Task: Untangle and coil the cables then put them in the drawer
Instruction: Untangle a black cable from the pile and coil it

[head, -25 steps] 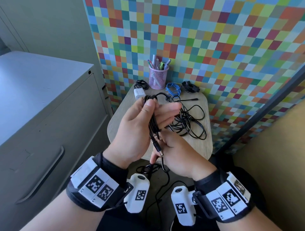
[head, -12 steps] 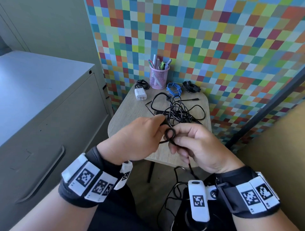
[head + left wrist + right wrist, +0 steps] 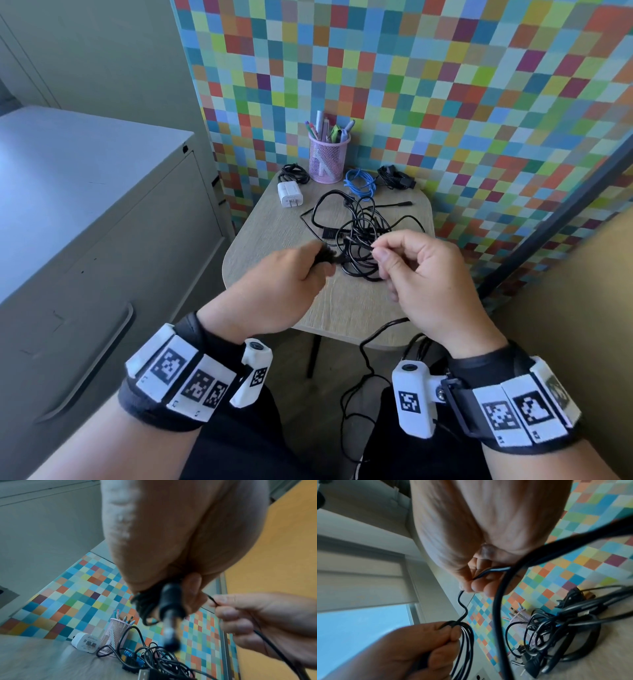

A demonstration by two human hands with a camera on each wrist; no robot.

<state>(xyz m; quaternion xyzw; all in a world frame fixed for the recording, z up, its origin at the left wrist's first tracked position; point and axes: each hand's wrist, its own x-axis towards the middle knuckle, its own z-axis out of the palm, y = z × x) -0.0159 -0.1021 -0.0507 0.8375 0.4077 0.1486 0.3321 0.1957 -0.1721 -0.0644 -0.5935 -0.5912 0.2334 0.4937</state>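
My left hand (image 3: 320, 262) grips a small coiled bundle of black cable (image 3: 327, 256) above the wooden side table (image 3: 342, 308). In the left wrist view a blurred barrel plug (image 3: 169, 616) sticks out of that bundle. To its right, my right hand (image 3: 376, 250) pinches the same cable's thin strand (image 3: 462, 605), which runs across to the coil (image 3: 466, 639). The rest of the cable (image 3: 363, 370) hangs from under my right hand toward the floor. A tangle of black cables (image 3: 359, 233) lies on the table behind both hands. The grey cabinet's drawer (image 3: 102, 274) at left is shut.
At the table's back stand a pink mesh pen cup (image 3: 329, 161), a white charger (image 3: 289, 193), a blue cable coil (image 3: 359, 181) and two black coiled cables (image 3: 293, 171) (image 3: 394, 178). A multicoloured checked wall (image 3: 445, 102) rises close behind. The drawer's handle (image 3: 89, 370) faces me at lower left.
Both hands came down from in front of me to just over the table. They have since drawn apart, the right hand pulling a strand away from the coil in the left.
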